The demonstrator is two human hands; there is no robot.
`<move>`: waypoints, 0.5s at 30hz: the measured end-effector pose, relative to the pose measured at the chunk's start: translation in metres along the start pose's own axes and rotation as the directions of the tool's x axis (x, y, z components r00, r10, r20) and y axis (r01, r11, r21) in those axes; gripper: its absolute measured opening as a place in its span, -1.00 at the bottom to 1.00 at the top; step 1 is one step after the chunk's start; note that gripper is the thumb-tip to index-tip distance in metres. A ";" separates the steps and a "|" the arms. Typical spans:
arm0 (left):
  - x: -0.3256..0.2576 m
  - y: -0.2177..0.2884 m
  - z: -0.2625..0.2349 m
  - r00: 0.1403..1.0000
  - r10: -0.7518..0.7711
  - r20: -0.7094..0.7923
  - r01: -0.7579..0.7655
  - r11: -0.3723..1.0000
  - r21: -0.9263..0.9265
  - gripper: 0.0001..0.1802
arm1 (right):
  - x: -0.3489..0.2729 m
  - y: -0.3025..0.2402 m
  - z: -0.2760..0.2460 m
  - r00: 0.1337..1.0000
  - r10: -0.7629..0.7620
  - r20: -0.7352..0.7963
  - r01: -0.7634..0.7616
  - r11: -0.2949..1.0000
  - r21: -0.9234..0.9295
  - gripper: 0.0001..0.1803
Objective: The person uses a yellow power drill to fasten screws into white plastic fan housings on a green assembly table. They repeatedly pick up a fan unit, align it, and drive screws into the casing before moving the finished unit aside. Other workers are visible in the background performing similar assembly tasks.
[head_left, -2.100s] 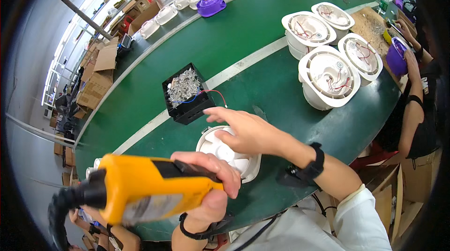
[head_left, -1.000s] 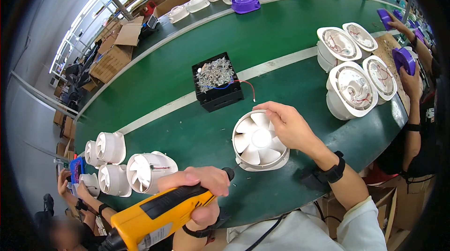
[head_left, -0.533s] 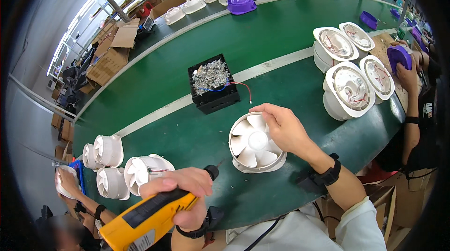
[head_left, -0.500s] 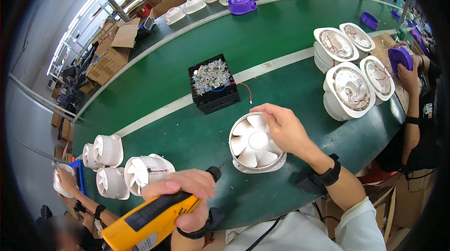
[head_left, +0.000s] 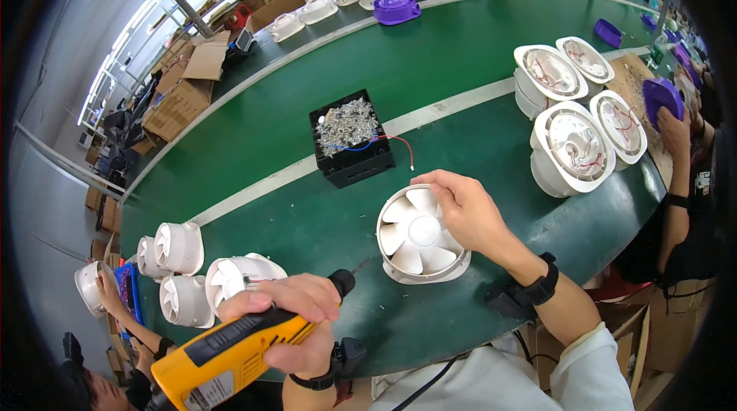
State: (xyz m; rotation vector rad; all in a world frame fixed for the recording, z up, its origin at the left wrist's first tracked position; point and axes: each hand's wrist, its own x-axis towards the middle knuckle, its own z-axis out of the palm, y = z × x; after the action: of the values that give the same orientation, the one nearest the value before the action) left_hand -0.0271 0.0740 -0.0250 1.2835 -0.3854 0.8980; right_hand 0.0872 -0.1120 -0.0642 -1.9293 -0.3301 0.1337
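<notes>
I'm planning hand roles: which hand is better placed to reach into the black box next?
Probably the right hand: it touches the rim of the white fan, close to the black box. The left hand is farther off and wrapped around the yellow power tool.

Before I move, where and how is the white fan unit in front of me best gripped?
Probably by its round outer ring, coming from the right, where the right hand lies over it. The white fan unit sits with its blades facing up inside the open ring, so hold the ring rather than the blades. The left hand is taken up by the yellow power screwdriver.
</notes>
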 end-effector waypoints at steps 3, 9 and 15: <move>-0.010 0.001 0.007 0.997 -0.057 0.046 0.059 0.998 -0.031 -0.37 | 0.000 0.000 0.000 1.000 0.014 0.006 -0.014 1.000 -0.003 -0.73; -0.011 0.009 0.009 0.989 -0.127 0.079 0.142 0.963 -0.228 -0.40 | 0.000 -0.002 -0.002 1.000 0.016 0.006 -0.016 1.000 -0.014 -0.72; -0.001 0.001 0.003 1.000 -0.001 0.012 0.001 1.000 -0.011 -0.40 | -0.001 -0.001 -0.002 1.000 0.020 0.004 -0.020 1.000 0.019 -0.72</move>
State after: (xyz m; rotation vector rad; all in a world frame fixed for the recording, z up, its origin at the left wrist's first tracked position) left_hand -0.0277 0.0706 -0.0237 1.2795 -0.3992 0.8866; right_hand 0.0866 -0.1140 -0.0628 -1.9146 -0.3106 0.1532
